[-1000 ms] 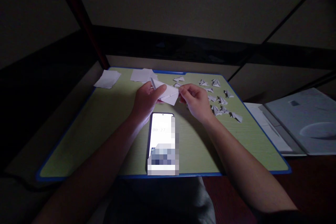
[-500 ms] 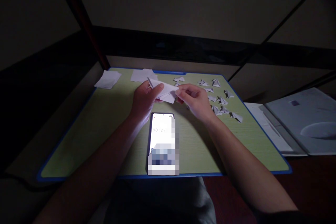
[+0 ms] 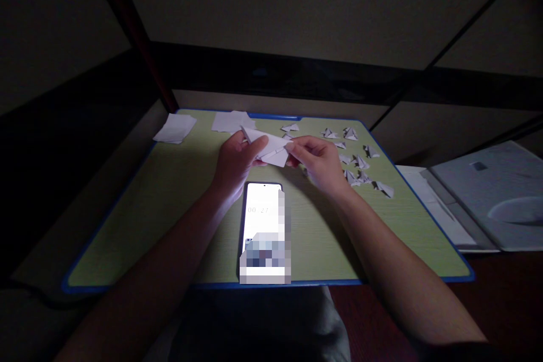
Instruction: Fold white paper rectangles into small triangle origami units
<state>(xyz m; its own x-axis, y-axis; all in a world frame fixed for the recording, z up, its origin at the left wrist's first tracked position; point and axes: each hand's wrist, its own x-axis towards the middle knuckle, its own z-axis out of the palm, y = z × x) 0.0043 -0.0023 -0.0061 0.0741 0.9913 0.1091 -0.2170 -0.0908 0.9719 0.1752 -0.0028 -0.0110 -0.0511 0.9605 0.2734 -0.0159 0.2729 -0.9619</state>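
Note:
A partly folded sheet of white paper is held up above the table, between both hands. My left hand grips its left side, the thumb pressed on top and the fingers underneath. With thumb and fingers together, my right hand pinches the paper's right corner. A folded flap with a crease runs across the lower part of the sheet. Just below the hands a lit phone lies on the table, with a timer reading 00:27; part of its screen is blurred out.
On the green table with a blue rim, several small folded paper pieces lie at the right. Two stacks of white paper, one at the far left and one at the back, rest near the edge. An open white box stands off the right side.
Both hands hold the same paper in nearly the same place. The flap along its lower part looks slightly more folded over, with its crease now clearer.

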